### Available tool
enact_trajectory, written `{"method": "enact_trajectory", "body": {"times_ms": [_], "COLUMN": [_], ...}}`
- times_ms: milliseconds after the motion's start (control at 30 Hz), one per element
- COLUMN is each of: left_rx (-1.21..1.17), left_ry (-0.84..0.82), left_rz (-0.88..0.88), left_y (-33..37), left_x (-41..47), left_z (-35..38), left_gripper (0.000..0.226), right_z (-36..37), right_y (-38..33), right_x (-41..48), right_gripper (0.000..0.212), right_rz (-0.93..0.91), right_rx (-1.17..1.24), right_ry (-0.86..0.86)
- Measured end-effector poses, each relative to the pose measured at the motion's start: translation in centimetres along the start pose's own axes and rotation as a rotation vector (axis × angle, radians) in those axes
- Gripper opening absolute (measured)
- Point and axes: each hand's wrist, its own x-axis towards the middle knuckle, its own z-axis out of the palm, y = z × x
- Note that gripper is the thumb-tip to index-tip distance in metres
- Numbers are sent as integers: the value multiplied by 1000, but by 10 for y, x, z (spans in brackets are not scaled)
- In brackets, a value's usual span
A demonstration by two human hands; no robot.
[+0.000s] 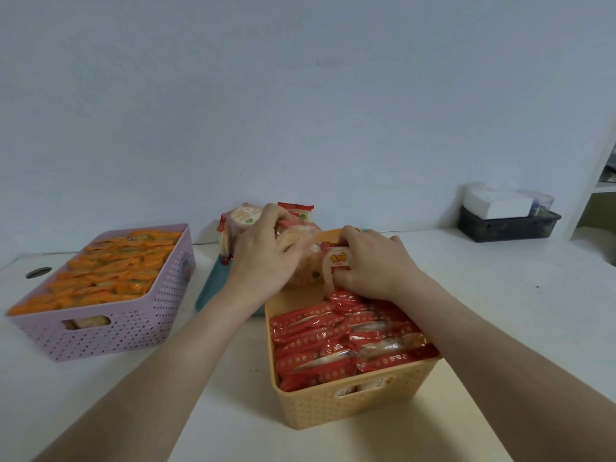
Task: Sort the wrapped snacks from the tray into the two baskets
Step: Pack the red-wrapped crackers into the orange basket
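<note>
Right hand pinches a red snack, long axis upright, above the far end of the yellow basket. I think left hand grips the tray pile; blurry.

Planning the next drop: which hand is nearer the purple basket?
Left. The left hand grips snacks over the tray, right of the purple basket; the right hand is farther right, pinching a snack at the yellow basket's far end.

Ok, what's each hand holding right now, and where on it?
Right hand pinches an upright red-wrapped snack by its lower end. Left hand grips the blurred snack pile from above.
</note>
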Motion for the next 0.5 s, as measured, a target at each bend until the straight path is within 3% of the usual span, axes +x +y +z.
{"method": "enact_trajectory", "body": {"times_ms": [100, 367, 500], "left_rx": [-98, -147, -156], "left_ry": [-107, -115, -104], "left_rz": [39, 96, 61], "left_y": [8, 18, 21], "left_x": [-10, -29, -24], "left_z": [-13, -15, -17], "left_gripper": [38, 27, 30], "right_z": [-1, -3, -3], "right_y": [1, 1, 1], "right_x": [2, 2, 0], "right_gripper": [33, 15, 23], "right_rz": [35, 7, -28], "right_rx": [87, 102, 130], "right_ry": [20, 53, 143]}}
